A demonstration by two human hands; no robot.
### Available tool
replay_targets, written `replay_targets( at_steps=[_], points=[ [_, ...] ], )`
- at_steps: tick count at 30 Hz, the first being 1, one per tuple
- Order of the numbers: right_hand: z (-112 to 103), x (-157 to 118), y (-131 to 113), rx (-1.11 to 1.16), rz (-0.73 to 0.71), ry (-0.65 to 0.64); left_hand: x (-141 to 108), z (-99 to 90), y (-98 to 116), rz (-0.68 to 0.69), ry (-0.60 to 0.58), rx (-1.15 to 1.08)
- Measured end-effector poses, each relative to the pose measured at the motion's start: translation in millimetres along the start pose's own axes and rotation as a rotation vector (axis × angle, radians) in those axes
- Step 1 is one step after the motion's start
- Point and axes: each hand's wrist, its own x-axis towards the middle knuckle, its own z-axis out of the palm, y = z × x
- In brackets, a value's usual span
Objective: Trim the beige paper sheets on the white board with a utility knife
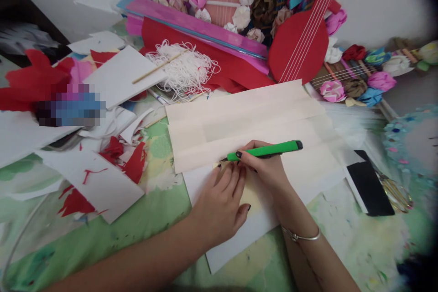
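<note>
My right hand (267, 171) is closed around a green utility knife (270, 148), whose tip points left and down at the paper. Flat on the sheets lies my left hand (217, 207), fingers stretched out and fingertips close to the knife's tip. Beneath both hands is a pale yellow piece of paper (255, 207), partly covered by them. A wide cream sheet (236, 118) with fold lines spreads out behind the hands. Under these, a white sheet (222, 255) reaches toward the front of the table.
White board offcuts (99, 182) and red scraps (137, 162) lie at left. White string (185, 68) is heaped at the back, near a red paper lute (301, 45) and flower-trimmed crafts. A black rectangular object (371, 185) and scissors (398, 194) are at right, on the green cloth (164, 237).
</note>
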Motion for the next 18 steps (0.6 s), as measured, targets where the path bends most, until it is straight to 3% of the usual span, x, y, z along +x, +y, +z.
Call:
replay_targets(
  at_steps=[18],
  points=[
    [-2.8, 0.9, -0.4, 0.014, -0.012, 0.028, 0.2, -0.5, 0.8, -0.005, -0.023, 0.004]
  ],
)
